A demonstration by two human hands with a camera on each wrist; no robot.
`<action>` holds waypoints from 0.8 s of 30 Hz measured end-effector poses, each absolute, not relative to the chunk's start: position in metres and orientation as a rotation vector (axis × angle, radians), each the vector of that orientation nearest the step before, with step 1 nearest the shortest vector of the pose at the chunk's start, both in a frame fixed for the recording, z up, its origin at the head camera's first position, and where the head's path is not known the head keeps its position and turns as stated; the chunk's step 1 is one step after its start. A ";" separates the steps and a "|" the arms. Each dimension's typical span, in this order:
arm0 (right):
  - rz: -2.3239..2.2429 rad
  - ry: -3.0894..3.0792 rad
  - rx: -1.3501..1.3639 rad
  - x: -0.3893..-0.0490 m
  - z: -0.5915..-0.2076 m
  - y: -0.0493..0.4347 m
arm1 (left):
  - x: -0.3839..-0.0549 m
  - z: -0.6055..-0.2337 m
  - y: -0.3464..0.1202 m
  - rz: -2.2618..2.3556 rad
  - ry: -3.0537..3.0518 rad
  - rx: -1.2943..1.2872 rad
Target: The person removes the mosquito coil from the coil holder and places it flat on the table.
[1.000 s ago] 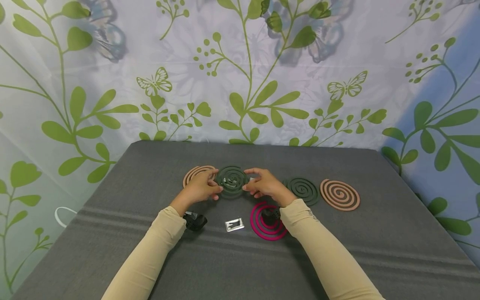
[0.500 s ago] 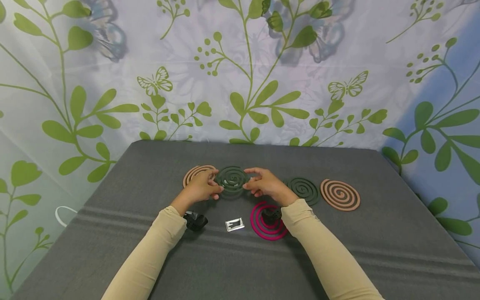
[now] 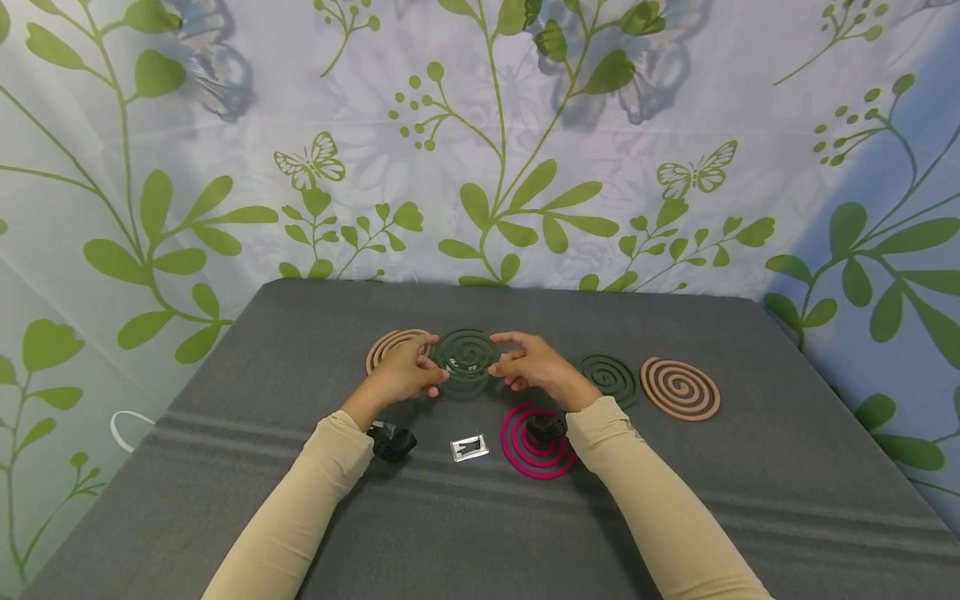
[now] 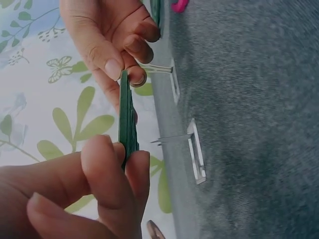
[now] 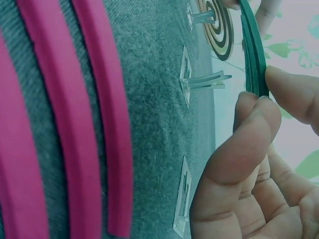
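Observation:
A dark green mosquito coil (image 3: 467, 353) is held level above the table between both hands, edge-on in the left wrist view. My left hand (image 3: 403, 372) pinches its left edge between thumb and fingers. On the opposite edge, my right hand (image 3: 536, 367) pinches it the same way, its other fingers curled below. Under the coil, a metal coil stand (image 4: 196, 152) lies on the cloth with its prong bent upright. The coil is apart from that prong in the left wrist view. Another upright-pronged stand (image 4: 174, 82) is near the right hand.
A tan coil (image 3: 390, 340) lies behind the left hand. To the right lie a green coil (image 3: 611, 382) and another tan coil (image 3: 680, 389). A pink coil (image 3: 525, 454) sits below the right wrist, beside a flat metal stand (image 3: 469, 448). Grey cloth (image 3: 480, 533) covers the table.
The coil and right hand have shifted very slightly to the right and away, exposing more of the green coil on the table. Both hands keep their pinch.

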State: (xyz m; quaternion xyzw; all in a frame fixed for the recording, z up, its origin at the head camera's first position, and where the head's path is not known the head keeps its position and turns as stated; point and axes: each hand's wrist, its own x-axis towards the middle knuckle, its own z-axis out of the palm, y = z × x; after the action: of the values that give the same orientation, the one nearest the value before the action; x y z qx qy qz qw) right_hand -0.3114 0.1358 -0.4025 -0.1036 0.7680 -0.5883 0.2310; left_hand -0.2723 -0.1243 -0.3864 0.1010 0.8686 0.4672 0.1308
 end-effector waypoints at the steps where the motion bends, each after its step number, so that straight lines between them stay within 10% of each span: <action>1: -1.618 2.113 -0.286 -0.311 -0.402 0.136 | -0.272 -0.385 -0.125 1.362 2.523 0.297; 24: -1.645 2.147 -0.445 -0.296 -0.391 0.163 | -0.263 -0.368 -0.117 1.473 2.389 0.341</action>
State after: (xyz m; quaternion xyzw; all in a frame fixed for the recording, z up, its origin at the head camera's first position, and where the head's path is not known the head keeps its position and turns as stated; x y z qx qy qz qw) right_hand -0.2961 0.1630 -0.3907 -0.1591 0.7677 -0.5881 0.1987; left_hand -0.2626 -0.1173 -0.3685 0.1190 0.8347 0.5144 0.1565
